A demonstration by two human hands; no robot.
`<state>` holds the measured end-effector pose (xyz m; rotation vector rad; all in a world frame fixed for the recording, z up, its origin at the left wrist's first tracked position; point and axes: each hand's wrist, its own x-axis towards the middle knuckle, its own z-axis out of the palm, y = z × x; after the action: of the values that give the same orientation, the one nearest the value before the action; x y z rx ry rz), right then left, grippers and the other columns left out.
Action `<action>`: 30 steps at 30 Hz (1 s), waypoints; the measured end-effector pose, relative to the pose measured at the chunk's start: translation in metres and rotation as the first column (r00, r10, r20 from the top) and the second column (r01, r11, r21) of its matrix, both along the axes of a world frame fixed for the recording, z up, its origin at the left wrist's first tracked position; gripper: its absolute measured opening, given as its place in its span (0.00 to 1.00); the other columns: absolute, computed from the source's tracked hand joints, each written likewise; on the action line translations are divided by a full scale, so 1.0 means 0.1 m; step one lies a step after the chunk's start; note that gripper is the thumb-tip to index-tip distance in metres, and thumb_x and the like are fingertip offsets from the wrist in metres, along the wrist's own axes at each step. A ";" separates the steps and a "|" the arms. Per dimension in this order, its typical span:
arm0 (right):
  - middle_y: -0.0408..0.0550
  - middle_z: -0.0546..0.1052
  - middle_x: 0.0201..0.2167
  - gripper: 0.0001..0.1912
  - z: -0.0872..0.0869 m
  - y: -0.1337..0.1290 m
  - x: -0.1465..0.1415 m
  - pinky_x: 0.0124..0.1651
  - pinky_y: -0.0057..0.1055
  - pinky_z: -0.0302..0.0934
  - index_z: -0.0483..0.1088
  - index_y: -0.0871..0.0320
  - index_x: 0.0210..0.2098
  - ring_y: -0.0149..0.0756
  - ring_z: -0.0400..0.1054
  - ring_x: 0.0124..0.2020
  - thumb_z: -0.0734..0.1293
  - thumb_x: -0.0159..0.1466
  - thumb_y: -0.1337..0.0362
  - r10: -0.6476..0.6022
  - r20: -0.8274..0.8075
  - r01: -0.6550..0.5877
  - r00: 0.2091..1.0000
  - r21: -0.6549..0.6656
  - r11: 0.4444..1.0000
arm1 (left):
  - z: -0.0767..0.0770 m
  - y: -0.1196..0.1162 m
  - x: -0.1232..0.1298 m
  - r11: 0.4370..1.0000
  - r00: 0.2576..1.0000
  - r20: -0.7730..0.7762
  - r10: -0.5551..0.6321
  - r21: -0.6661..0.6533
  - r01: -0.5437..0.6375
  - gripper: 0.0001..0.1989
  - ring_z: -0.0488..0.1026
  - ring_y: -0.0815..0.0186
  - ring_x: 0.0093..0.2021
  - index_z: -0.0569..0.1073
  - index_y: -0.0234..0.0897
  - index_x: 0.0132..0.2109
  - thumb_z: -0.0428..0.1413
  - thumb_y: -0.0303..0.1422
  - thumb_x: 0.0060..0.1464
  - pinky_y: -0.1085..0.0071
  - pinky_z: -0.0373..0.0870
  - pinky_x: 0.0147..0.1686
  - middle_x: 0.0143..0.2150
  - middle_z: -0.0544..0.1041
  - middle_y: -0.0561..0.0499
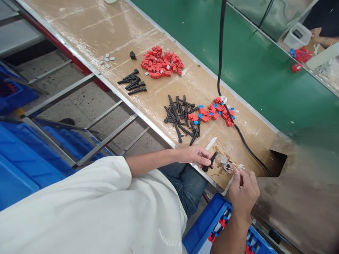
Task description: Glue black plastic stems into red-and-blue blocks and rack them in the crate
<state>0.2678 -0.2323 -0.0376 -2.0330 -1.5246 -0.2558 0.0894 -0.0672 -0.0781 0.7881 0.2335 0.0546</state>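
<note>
Between the thumb and fingers of my left hand (198, 155) is a black stick-shaped plastic part (213, 158), held over the table's front edge. My right hand (244, 185) pinches a thin pale stick (230, 168), whose far end is at a small clear cup (227, 167) with dark contents. Beside that cup stands another small clear cup (220, 158). Several thin sticks (238, 165) lie just behind it. A loose pile of similar black parts (182, 114) is beyond my left hand, next to red parts with blue pieces (212, 112).
Farther left are a heap of red parts (160, 62), a row of black parts (134, 83) and small white pieces (107, 59). A black cable (245, 141) crosses to a hole (278, 163). Blue bins (206, 218) stand below; another person's hand (316, 35) is across the green belt (254, 74).
</note>
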 end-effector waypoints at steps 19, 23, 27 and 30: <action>0.45 0.75 0.29 0.16 -0.05 -0.17 -0.17 0.27 0.28 0.59 0.76 0.59 0.38 0.29 0.64 0.22 0.67 0.67 0.51 -0.294 -0.613 0.403 0.734 0.045 0.914 | 0.08 -0.18 0.26 0.986 0.987 0.015 0.161 -0.053 -0.160 0.29 0.71 0.72 0.32 0.79 0.29 0.38 0.70 0.51 0.39 0.76 0.63 0.28 0.34 0.76 0.49; 0.48 0.76 0.32 0.12 -0.09 -0.20 -0.12 0.32 0.29 0.62 0.76 0.59 0.40 0.30 0.68 0.25 0.63 0.70 0.58 -0.158 -0.346 0.199 0.925 0.087 0.976 | 0.08 -0.19 0.29 0.984 0.984 0.020 0.175 -0.025 -0.175 0.29 0.71 0.72 0.32 0.79 0.29 0.39 0.70 0.51 0.40 0.76 0.64 0.28 0.34 0.76 0.49; 0.48 0.76 0.33 0.11 -0.12 -0.18 -0.09 0.36 0.30 0.63 0.76 0.58 0.43 0.33 0.70 0.30 0.62 0.70 0.62 -0.004 -0.255 0.024 0.967 0.077 0.997 | 0.09 -0.19 0.29 0.985 0.984 0.016 0.175 -0.014 -0.175 0.30 0.70 0.72 0.32 0.79 0.29 0.40 0.70 0.51 0.40 0.75 0.64 0.29 0.35 0.76 0.49; 0.48 0.75 0.32 0.12 -0.14 -0.16 -0.12 0.35 0.31 0.64 0.77 0.58 0.42 0.34 0.70 0.31 0.63 0.69 0.59 -0.046 -0.360 0.071 0.932 0.057 0.996 | 0.09 -0.18 0.29 0.983 0.983 0.020 0.181 -0.020 -0.180 0.29 0.71 0.72 0.31 0.79 0.29 0.39 0.70 0.51 0.40 0.76 0.63 0.28 0.34 0.76 0.49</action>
<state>0.2558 -0.2487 -0.0514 -1.9442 -1.2134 0.0415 0.1188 -0.0853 -0.0689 0.7462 0.2842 0.2320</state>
